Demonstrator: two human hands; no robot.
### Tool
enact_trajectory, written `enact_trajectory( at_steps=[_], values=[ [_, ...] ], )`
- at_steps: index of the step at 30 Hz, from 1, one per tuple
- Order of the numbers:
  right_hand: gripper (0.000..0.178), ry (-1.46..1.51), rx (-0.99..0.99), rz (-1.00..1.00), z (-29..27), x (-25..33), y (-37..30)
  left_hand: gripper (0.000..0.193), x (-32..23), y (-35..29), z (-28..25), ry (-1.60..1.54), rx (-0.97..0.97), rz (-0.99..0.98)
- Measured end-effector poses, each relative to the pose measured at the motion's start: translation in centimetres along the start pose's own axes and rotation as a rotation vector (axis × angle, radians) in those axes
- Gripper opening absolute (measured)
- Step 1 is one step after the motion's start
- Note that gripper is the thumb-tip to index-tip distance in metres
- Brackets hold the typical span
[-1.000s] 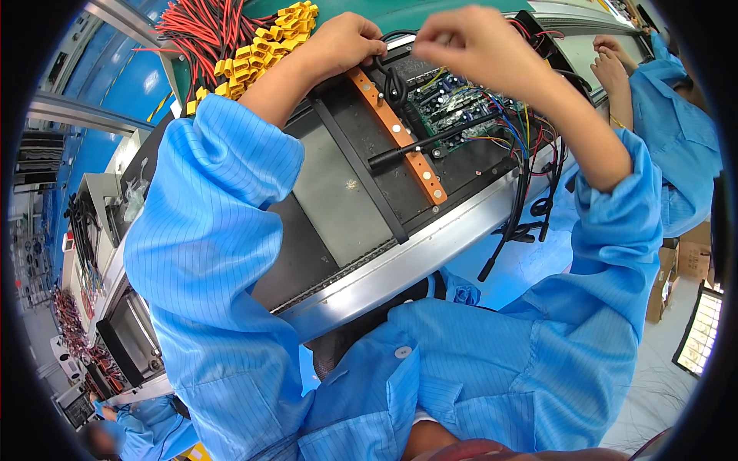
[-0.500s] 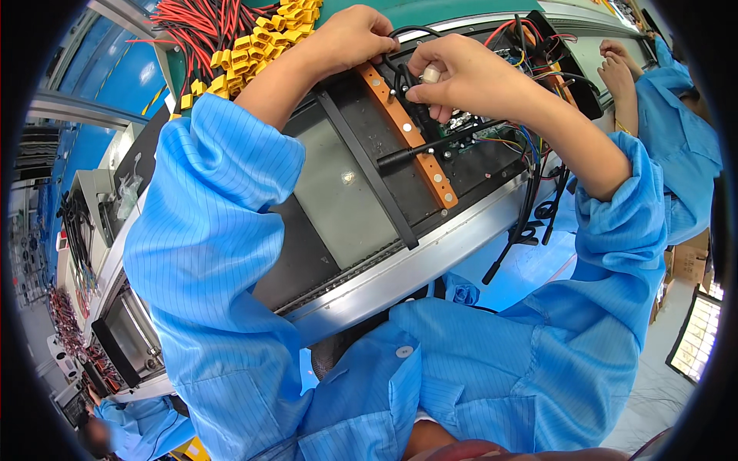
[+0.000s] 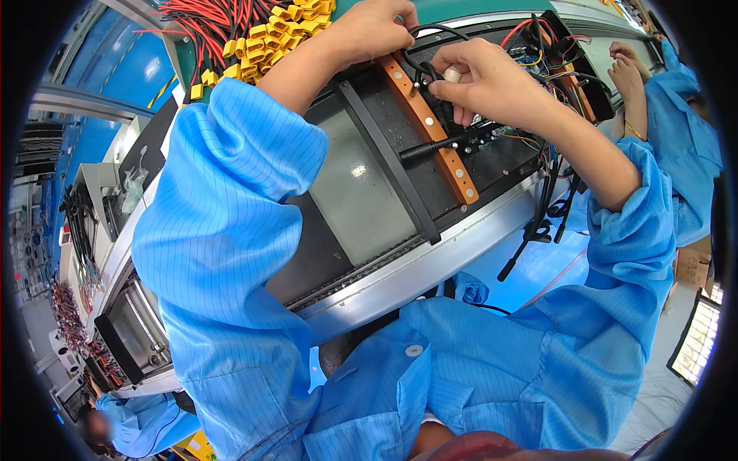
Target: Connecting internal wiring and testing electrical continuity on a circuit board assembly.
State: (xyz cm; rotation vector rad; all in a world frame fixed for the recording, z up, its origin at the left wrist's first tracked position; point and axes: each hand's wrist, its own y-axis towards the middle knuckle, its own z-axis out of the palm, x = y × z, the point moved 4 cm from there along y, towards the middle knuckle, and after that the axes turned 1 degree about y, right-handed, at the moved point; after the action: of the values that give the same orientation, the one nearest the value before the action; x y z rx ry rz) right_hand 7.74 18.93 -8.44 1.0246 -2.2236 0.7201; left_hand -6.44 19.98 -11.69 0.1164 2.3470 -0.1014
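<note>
My left hand [image 3: 378, 32] is at the top of the work, its fingers closed at the bend of a black cable [image 3: 442, 28]; the fingertips are partly hidden. To the right, my right hand [image 3: 492, 83] pinches a small white connector [image 3: 452, 74] between thumb and forefinger, above black leads. Both hands are over a black tray-like housing [image 3: 503, 160]. An orange-brown bar [image 3: 427, 121] with pale round spots crosses the housing below my hands. A black rod [image 3: 423, 150] lies across that bar. Wires and a circuit board, partly covered by my right hand, sit at the right.
A heap of yellow connectors [image 3: 269, 42] on red and black leads lies at the upper left. A metal rail [image 3: 369, 296] runs along the near side. Black cables [image 3: 530, 238] hang over it. A co-worker's hands [image 3: 630, 69] are at the far right.
The whole bench view has shifted slightly right and up. Both hands keep nearly the same places over the housing, and the white connector stays in my right fingers.
</note>
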Motion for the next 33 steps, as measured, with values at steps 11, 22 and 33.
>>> enact_trajectory(
  at_steps=[11,22,33],
  values=[
    [0.007,-0.052,0.041,-0.02,0.0,0.2,-0.3,0.007,-1.9,-1.5,-0.5,0.086,-0.038,-0.056],
    [0.013,0.024,0.065,-0.002,-0.5,-0.6,-0.7,0.021,-2.5,-1.8,0.2,0.505,-0.303,0.168],
    [0.019,0.257,-0.42,-0.258,-10.5,-2.3,-5.2,0.021,-0.7,-1.5,-0.6,0.255,-0.305,-0.008]
  ],
)
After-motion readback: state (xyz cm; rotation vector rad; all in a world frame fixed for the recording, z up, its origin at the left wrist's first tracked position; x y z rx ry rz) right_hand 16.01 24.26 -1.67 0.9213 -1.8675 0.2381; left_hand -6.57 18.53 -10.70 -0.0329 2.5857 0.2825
